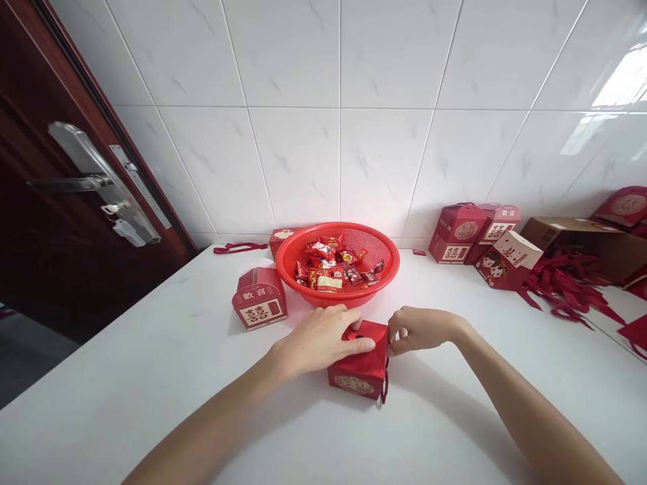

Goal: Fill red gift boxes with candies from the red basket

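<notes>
A small red gift box with a gold emblem stands on the white table in front of me. My left hand lies over its top from the left, thumb and fingers pressed on the lid and wrapped round its far side. At the box's right side, my right hand is closed in a pinch; what is between its fingertips is too small to make out. A dark red cord hangs down the box's right edge. Just behind stands a red plastic basket with wrapped candies in it.
A finished-looking red box stands left of the basket, another box behind it. Several boxes, a pile of red ribbons and a cardboard carton are at the right. A tiled wall borders the table; a door is left.
</notes>
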A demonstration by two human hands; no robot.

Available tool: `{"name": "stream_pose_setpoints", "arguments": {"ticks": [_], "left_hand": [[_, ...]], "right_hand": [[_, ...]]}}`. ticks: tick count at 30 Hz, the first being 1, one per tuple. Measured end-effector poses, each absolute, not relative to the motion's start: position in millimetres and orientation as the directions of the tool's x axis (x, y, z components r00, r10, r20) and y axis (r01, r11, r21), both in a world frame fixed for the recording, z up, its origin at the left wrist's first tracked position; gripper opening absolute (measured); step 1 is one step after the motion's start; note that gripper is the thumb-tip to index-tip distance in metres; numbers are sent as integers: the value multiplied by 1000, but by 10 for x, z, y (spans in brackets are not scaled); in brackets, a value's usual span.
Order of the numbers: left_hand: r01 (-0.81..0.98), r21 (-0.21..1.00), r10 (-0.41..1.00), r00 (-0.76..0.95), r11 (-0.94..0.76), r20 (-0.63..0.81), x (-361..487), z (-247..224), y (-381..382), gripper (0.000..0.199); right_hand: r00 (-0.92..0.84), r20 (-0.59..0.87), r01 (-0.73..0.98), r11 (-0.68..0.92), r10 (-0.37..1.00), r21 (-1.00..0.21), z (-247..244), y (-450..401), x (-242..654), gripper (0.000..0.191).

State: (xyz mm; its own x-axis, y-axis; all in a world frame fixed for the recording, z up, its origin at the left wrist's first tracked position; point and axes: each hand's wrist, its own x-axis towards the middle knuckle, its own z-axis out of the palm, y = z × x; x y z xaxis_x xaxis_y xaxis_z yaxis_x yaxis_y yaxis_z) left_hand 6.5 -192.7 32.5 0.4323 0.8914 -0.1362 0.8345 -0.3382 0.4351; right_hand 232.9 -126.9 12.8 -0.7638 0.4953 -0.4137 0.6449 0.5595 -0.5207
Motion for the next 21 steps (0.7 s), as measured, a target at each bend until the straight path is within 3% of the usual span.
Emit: {"name": "stream_pose_setpoints", "arguments": {"ticks": [7, 13, 21], "left_hand": [[803, 499, 858, 473, -325, -202, -90, 404, -1909, 23], [760, 592, 851, 474, -267, -225, -97, 388, -1859, 22], [739, 648, 824, 476, -185, -308, -74, 369, -1838, 34]], "right_hand": [[-735, -290, 645, 501, 613, -577, 119, -1284, 2318, 17], [-788, -239, 433, 233, 568, -871, 273, -1315, 2401, 16], [-811, -232, 258, -28, 536, -966, 302, -1291, 2441, 25]]}}
